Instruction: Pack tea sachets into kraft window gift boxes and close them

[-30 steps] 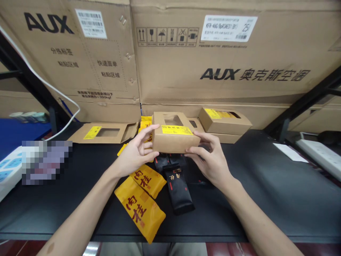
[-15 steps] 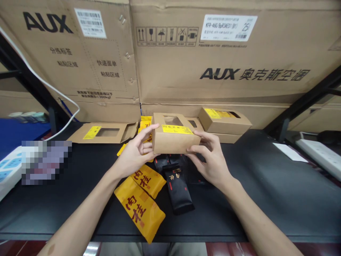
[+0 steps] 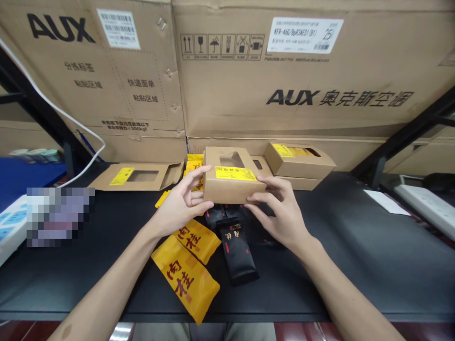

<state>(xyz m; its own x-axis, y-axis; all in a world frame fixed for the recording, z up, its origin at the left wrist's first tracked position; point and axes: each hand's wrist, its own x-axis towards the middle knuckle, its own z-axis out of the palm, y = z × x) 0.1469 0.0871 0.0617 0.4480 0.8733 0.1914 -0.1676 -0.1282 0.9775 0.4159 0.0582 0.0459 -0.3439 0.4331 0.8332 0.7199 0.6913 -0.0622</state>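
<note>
"While the left hand [image 3: 182, 203] and right hand [image 3: 280, 208] grip that kraft box [image 3: 232, 177] from both sides, where is it?"

"Held over the desk [image 3: 337, 284], just beyond a black packet [image 3: 236, 253]."

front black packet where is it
The front black packet lies on the black table in the head view, between the yellow packets and the right hand.

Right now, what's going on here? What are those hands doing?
A person is holding a small brown cardboard box up over the black table with both hands: the left hand on one end, the right hand on the other. Yellow packets and black packets lie on the table below it. A flat, unfolded box and another brown box sit further back.
</note>
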